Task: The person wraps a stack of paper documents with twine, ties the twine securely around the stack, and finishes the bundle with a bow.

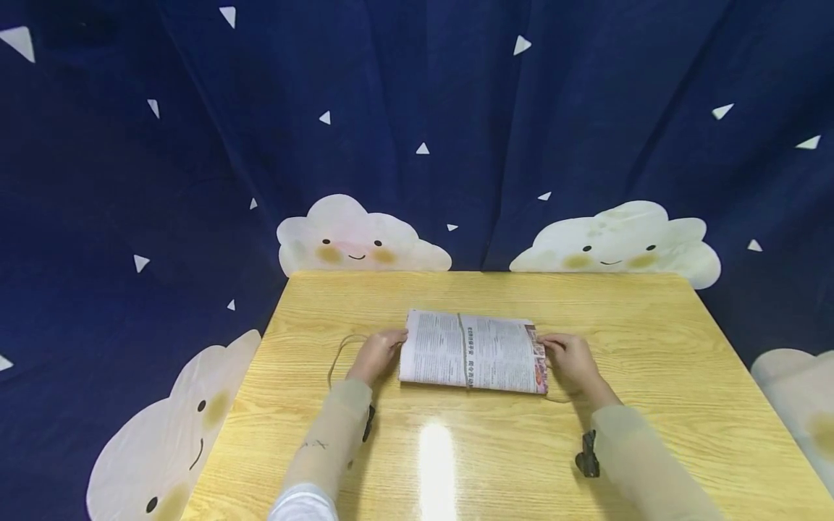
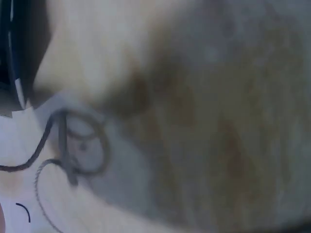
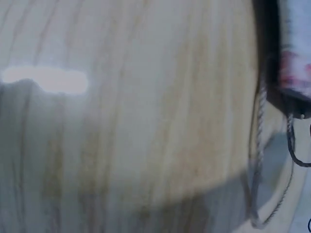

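On the left, a loose brown loop of thin twisted string lies on the pale yellow wood-grain bench beside the left hand; the sleeve or fingers could snag it and drag the wrapping askew. Right of that, at mid-bench between both hands, is the flat, folded white newspaper bundle with printed columns. A single string band crosses its middle at a slight slant; if slack, it could slide, letting the folds spread. At the colour-printed right end, an uneven pull could crease or tear the paper, and more string lies near the lower corner, where it might catch.

The left forearm reaches forward and inward, its fingers closed in a pinch on the bundle's left edge. The right forearm mirrors it, the right hand bent inward, thumb and fingers pinching the right edge. Whether the bundle is slightly raised, I cannot tell.
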Available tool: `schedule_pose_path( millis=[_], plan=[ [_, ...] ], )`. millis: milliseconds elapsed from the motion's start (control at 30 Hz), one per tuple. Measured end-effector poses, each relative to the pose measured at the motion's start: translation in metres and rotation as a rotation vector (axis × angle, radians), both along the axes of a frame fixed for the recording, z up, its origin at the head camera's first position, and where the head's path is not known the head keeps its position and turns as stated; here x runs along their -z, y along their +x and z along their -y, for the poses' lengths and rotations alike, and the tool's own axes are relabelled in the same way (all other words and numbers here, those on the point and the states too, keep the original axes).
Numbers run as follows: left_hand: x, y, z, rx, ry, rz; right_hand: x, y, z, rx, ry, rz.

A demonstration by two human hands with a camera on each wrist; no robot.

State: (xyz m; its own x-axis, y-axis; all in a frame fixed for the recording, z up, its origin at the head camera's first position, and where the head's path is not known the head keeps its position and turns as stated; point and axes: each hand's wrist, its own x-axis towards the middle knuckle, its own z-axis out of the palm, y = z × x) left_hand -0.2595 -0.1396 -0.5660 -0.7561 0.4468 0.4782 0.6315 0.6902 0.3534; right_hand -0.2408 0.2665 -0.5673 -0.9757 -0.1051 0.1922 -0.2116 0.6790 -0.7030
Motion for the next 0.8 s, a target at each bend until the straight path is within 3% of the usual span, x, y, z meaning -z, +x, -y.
schedule_pose_path(
  millis=[167,267,400,467,567,600,667,733,800],
  plan=[
    [0.007,0.006,-0.002,-0.044,-0.111,0.059,0.005,0.001,0.004,-0.002,0.133,0.076],
    [0.007,0.009,-0.005,-0.079,-0.118,0.170,0.008,-0.001,0.007,-0.028,0.183,0.059],
    [0.009,0.010,-0.010,-0.212,0.073,0.566,0.013,-0.004,0.010,-0.074,0.229,0.010],
    [0.011,0.010,-0.013,-0.296,0.195,0.726,0.013,-0.004,0.011,-0.088,0.244,-0.012],
    [0.015,0.009,-0.015,-0.343,0.220,0.782,0.014,-0.003,0.011,-0.112,0.259,-0.023],
    [0.016,0.010,-0.016,-0.334,0.195,0.759,0.014,-0.003,0.011,-0.117,0.260,-0.027],
    [0.017,0.010,-0.016,-0.266,0.068,0.625,0.014,-0.002,0.011,-0.127,0.266,-0.028],
    [0.018,0.010,-0.018,-0.211,-0.064,0.474,0.014,-0.001,0.011,-0.134,0.282,-0.031],
    [0.017,0.011,-0.019,-0.163,-0.205,0.277,0.014,0.000,0.011,-0.134,0.299,-0.037]
  ],
)
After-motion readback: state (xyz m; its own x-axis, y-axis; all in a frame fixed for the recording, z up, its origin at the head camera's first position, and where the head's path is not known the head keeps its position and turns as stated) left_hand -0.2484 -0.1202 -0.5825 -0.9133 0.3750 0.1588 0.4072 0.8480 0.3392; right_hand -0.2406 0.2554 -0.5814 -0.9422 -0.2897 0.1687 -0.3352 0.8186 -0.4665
